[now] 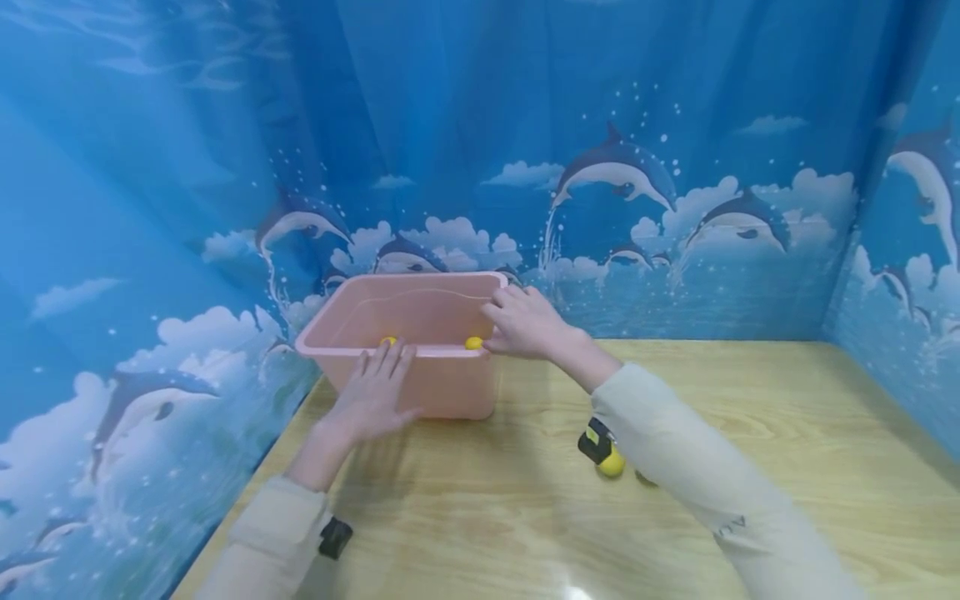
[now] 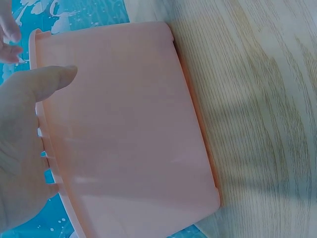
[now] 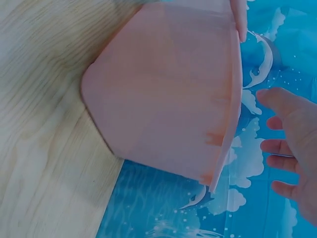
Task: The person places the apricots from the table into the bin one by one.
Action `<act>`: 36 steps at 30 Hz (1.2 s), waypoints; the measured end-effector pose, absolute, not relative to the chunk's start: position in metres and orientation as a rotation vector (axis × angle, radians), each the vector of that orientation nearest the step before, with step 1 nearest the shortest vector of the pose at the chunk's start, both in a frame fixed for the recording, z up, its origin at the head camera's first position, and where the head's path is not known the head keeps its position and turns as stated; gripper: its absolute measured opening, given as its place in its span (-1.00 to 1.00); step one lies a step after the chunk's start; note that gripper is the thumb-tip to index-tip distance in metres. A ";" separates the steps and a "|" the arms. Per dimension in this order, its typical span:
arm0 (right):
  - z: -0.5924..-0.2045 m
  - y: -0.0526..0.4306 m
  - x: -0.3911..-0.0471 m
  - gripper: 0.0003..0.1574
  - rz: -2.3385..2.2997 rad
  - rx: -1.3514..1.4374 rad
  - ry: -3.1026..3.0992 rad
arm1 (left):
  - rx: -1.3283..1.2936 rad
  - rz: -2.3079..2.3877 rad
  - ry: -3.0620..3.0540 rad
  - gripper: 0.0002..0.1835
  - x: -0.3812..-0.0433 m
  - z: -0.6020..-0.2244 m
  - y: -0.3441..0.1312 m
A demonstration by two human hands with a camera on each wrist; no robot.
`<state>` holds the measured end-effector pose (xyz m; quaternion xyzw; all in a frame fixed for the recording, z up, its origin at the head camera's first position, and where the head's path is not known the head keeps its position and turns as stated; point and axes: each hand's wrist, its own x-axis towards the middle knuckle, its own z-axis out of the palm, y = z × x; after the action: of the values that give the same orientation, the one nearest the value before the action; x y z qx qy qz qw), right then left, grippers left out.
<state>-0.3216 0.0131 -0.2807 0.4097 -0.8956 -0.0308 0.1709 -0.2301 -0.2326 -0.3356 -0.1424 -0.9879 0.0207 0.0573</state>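
Note:
A pink plastic bin point(image 1: 420, 383) stands on the table near the blue curtain. My left hand point(image 1: 372, 397) reaches over its front rim with fingers extended; in the left wrist view the thumb point(image 2: 55, 82) lies in front of the outer wall. By those fingertips a small yellow round thing point(image 1: 387, 341) shows inside the bin. My right hand point(image 1: 523, 323) is at the right end of the rim, fingers loosely bent. Beside its fingers a second yellow round thing point(image 1: 474, 342) shows just above the front rim. In the right wrist view nothing is between the right hand's thumb and fingers.
On the wooden table point(image 1: 480, 517), a yellow ball-like thing point(image 1: 611, 463) lies by the right sleeve point(image 1: 675, 442), which partly hides a darker round object point(image 1: 645, 478). A dolphin-printed curtain point(image 1: 465, 125) hangs behind and at both sides. Black wrist cameras are under both forearms.

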 end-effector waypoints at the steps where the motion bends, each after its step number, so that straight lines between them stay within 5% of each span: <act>1: -0.282 0.017 -0.320 -0.44 -0.089 1.176 -2.522 | -0.433 0.068 -2.996 0.02 -0.230 -0.335 -0.233; 36: -0.374 0.150 -0.289 -0.18 -0.092 1.080 -2.436 | -0.384 0.027 -3.030 0.02 -0.230 -0.337 -0.230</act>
<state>-0.2890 0.1495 -0.3738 0.3936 -0.8880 -0.0337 0.2354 -0.2297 -0.2304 -0.3368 -0.1257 -0.9911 0.0089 0.0436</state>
